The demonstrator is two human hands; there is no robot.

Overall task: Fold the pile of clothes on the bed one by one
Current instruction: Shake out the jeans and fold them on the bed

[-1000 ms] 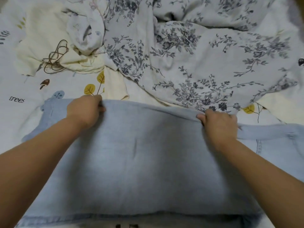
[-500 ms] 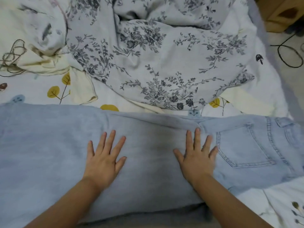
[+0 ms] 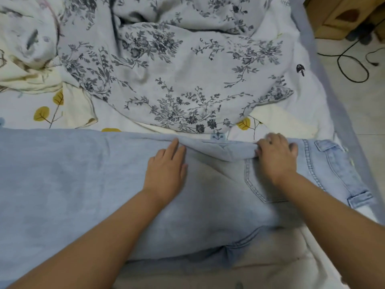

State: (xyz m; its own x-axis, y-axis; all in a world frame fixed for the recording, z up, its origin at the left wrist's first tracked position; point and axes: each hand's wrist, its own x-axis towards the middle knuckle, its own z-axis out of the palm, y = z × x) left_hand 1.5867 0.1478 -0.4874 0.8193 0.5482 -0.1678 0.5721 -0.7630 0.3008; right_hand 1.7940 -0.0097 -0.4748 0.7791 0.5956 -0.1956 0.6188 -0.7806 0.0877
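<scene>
A pair of light blue jeans [image 3: 62, 184] lies lengthwise across the near part of the bed, waistband and back pocket at the right. My left hand [image 3: 166, 172] rests flat on the denim near the middle, fingers straight and pointing to the far edge. My right hand [image 3: 275, 157] grips a raised fold of the jeans at their far edge, just above the back pocket, fingers curled over the cloth. Behind the jeans a grey floral garment [image 3: 177, 76] lies crumpled, and cream and white clothes [image 3: 27, 59] are heaped at the far left.
The bed sheet [image 3: 27, 113] is white with yellow leaf prints. The bed's right edge [image 3: 325, 84] runs down the right side. Beyond it is tiled floor with a black cable [image 3: 352, 65] and a wooden cabinet [image 3: 341, 17].
Both hands slid from flat on the middle of the jeans up to their far edge. My right hand has curled round a fold by the pocket. The view shifted right.
</scene>
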